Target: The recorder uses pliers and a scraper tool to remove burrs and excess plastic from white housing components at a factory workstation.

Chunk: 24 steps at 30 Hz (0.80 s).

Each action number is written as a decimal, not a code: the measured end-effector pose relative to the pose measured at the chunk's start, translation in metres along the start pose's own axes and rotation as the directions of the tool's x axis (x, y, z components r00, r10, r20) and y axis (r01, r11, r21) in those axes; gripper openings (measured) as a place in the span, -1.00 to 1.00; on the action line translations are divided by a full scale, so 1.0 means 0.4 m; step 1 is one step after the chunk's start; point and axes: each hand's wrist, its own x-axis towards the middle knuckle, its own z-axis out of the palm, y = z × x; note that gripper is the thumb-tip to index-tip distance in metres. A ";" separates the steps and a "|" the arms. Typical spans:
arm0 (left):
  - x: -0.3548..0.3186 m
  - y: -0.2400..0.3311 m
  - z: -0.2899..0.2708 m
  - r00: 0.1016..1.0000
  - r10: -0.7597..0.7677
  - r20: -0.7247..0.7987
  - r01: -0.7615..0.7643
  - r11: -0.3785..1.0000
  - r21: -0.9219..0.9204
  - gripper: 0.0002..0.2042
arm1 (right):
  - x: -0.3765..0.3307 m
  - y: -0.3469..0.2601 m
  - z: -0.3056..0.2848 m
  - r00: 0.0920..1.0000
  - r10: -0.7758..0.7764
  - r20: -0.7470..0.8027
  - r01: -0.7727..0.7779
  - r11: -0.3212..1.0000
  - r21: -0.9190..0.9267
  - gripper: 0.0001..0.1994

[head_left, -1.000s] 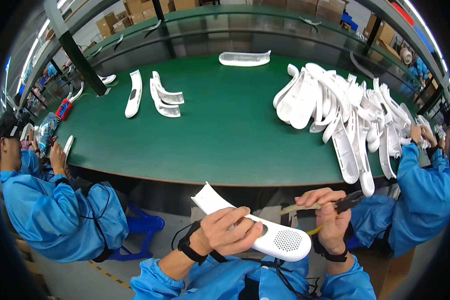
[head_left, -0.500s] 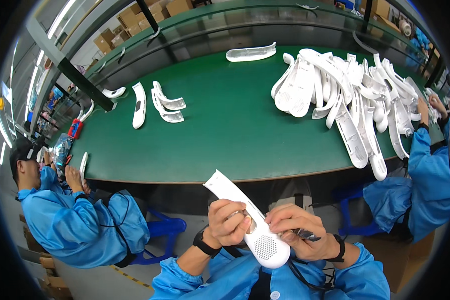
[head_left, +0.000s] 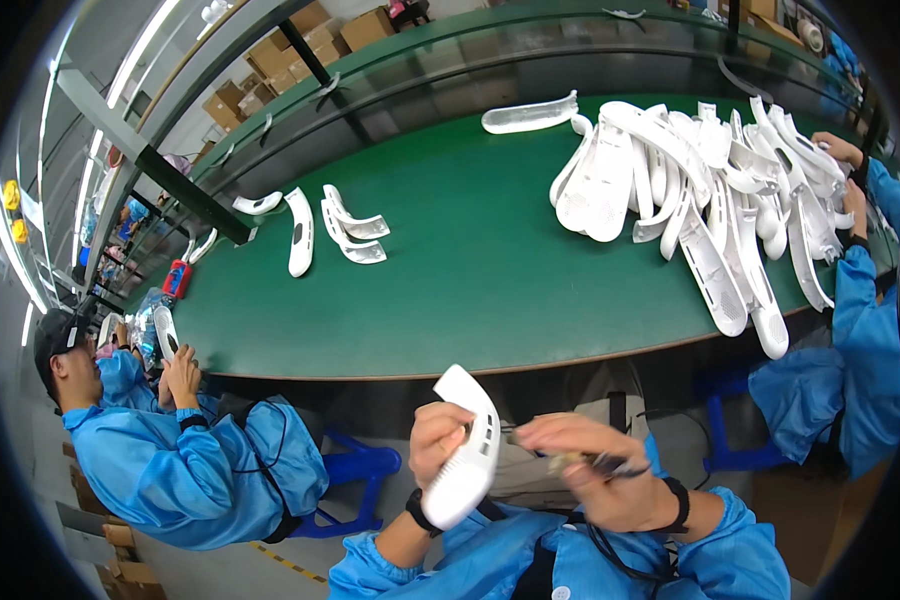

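Note:
My left hand [head_left: 436, 438] is closed round a curved white plastic cover [head_left: 470, 450], tilted on edge over my lap. Slots and rows of small holes show along the cover's side. To its right, apart from it, my right hand [head_left: 615, 490] is curled round a small tool with a dark part [head_left: 610, 463] and a brassy end. Motion blurs this hand, so the tool's kind cannot be made out. Beyond both hands, a big heap of similar white covers [head_left: 710, 190] lies on the right of the green table [head_left: 400, 310].
Several white covers [head_left: 300, 235] lie at the table's left, and one cover [head_left: 530, 114] lies at the back. A person in blue [head_left: 185, 460] sits at left, handling a cover. Another person's hands [head_left: 840, 150] reach to the heap's right. A metal post [head_left: 195, 195] stands at the table's left.
The cover has turned from holes facing up onto its side, moving left with my left hand. My right hand has come off it. The view has shifted slightly.

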 end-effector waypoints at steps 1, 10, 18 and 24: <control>0.006 0.033 0.009 0.966 -0.257 -0.038 0.248 0.955 -0.162 -0.75 | -0.010 0.005 -0.003 0.996 0.054 -0.073 -0.045 0.992 0.116 -0.72; 0.089 0.081 0.010 0.452 -0.842 0.294 0.763 0.194 -0.617 -0.77 | -0.297 0.109 0.049 0.575 0.753 0.319 -0.818 0.536 0.208 -0.78; 0.116 0.047 0.023 0.500 -0.855 0.134 0.796 0.393 -0.460 -0.78 | -0.295 0.050 0.008 0.564 0.597 0.570 -0.809 0.537 0.238 -0.63; 0.091 0.042 0.032 0.562 -0.817 0.129 0.794 0.490 -0.360 -0.78 | -0.081 -0.060 -0.100 0.740 0.668 0.082 -0.609 0.716 -0.341 -0.54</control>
